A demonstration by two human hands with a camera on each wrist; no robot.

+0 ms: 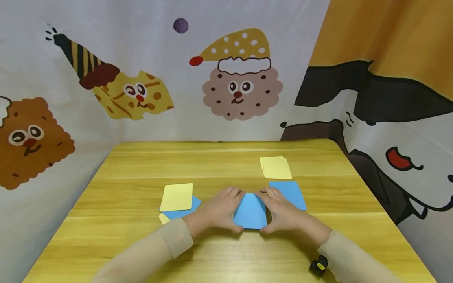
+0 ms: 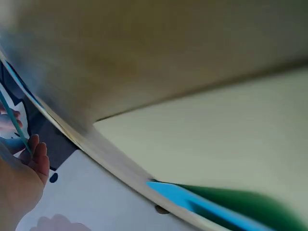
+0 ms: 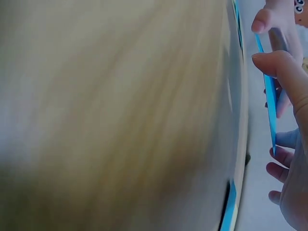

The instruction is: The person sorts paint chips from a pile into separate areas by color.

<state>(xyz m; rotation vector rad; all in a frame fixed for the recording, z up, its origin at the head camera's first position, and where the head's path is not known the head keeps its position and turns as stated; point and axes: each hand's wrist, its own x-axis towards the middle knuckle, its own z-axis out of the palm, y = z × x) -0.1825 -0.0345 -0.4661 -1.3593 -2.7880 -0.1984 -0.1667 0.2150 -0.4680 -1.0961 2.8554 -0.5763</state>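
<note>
Held thing: we see a blue rounded-corner paper card (image 1: pixel 249 212) between both hands, lifted a little off the wooden worktop (image 1: pixel 219 165) near its front middle.
Left hand: our left hand (image 1: pixel 220 210) grips the card's left edge, fingers curled over the top corner and thumb low on the side.
Right hand: our right hand (image 1: pixel 281 212) grips the right edge the same way; the right wrist view shows a thumb and fingers pinching the thin blue sheet edge-on.
Step in hand: we judge the card is being squared up or bent between the two hands, held and not yet set down.
Next move: we think it calls for an even pinch on both edges, since thin paper will buckle if one side pulls harder.
Just beyond the right hand: a second blue card (image 1: pixel 288 193) lies flat, touching or nearly touching the fingertips; a stack of pale yellow cards (image 1: pixel 275 167) sits farther out behind it.
Outward from the left hand: a pale yellow card (image 1: pixel 177 197) lies over another blue card (image 1: pixel 184 210), close to the wrist.
Edges: the worktop's near edge is below both forearms; its right edge is well apart from the right hand.
Open room: bare wood ahead of both hands, between the two card groups, gives space to move forward.
</note>
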